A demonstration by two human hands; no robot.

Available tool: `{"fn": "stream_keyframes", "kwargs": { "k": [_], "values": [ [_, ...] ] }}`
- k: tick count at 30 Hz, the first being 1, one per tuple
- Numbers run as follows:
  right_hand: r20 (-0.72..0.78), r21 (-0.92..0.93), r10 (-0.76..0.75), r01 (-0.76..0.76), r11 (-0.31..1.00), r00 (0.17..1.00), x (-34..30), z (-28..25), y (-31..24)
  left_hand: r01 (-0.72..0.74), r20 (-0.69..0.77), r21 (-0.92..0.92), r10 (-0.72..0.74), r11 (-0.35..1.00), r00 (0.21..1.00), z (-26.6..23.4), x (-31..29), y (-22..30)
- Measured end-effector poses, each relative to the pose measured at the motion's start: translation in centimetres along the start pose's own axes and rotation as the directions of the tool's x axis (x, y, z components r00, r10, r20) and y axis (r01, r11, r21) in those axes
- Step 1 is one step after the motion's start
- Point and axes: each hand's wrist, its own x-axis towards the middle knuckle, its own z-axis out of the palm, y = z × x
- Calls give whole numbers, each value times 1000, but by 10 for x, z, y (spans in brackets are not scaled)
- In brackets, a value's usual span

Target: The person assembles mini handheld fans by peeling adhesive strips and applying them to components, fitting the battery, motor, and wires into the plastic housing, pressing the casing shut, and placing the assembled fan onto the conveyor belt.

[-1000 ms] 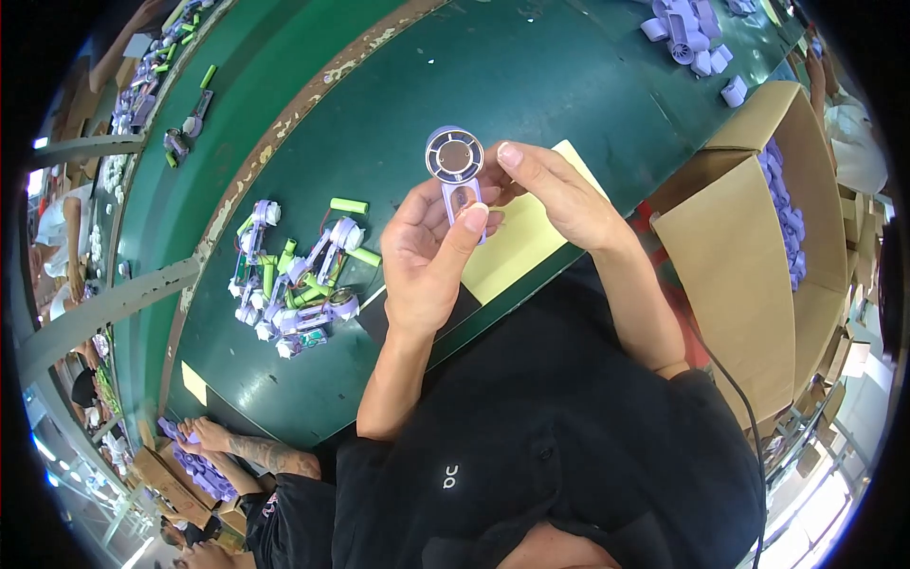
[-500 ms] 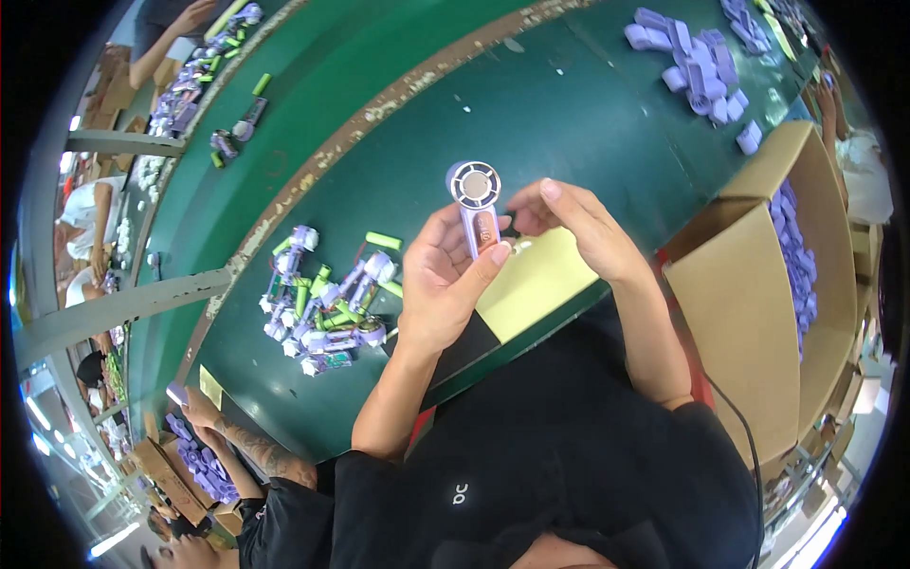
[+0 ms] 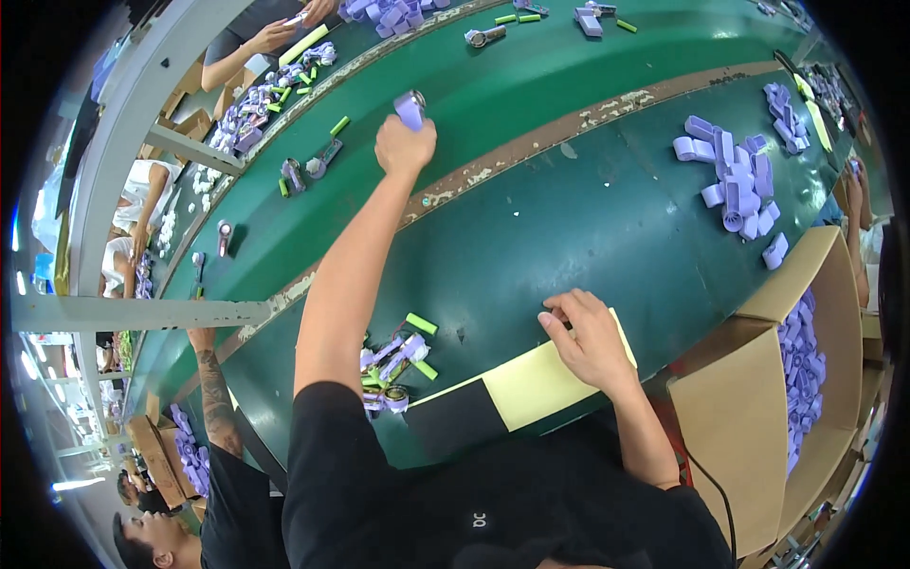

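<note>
Reaching out over the green conveyor belt, my left hand (image 3: pixel 406 144) is closed around a small purple handheld fan (image 3: pixel 410 109), whose head sticks up past the fingers. My right hand (image 3: pixel 590 343) hovers by the front edge of the bench beside a yellow sheet (image 3: pixel 531 391), fingers loosely bent and apart, holding nothing. Partly hidden by my left arm is a pile of opened fan bodies (image 3: pixel 384 396) with green battery cells (image 3: pixel 422 324) on wires.
Purple fan housings (image 3: pixel 735 180) lie at the far right of the bench (image 3: pixel 474 266). A cardboard box (image 3: pixel 730 436) of purple parts stands at my right. A worn metal rail (image 3: pixel 531 147) divides bench from belt (image 3: pixel 313 213). Co-workers sit at left, beyond a grey post (image 3: pixel 142 313).
My left hand has carried the fan from in front of me forward over the rail to the belt. My right hand has come away from it and dropped toward the yellow sheet.
</note>
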Motion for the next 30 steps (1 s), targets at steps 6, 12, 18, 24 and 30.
{"fn": "stream_keyframes", "kwargs": {
  "k": [6,12,18,24,30],
  "values": [
    [48,14,47,-48,999,998,3,-3,1,-109,-61,72,114,991,992,30,10,34],
    [7,-235,-19,20,972,1000,5,8,-4,-525,46,-246,550,815,834,-14,-108,34],
    [124,-178,3,20,984,992,10,26,-23,-349,-41,-600,409,719,912,-154,-154,-31],
    [191,-147,-157,186,972,969,11,67,-44,-163,-215,-666,21,728,976,-187,-271,-97],
    [280,-40,-442,470,882,852,35,108,-80,-115,-247,-410,11,905,969,-180,-356,-139]
  ]
}}
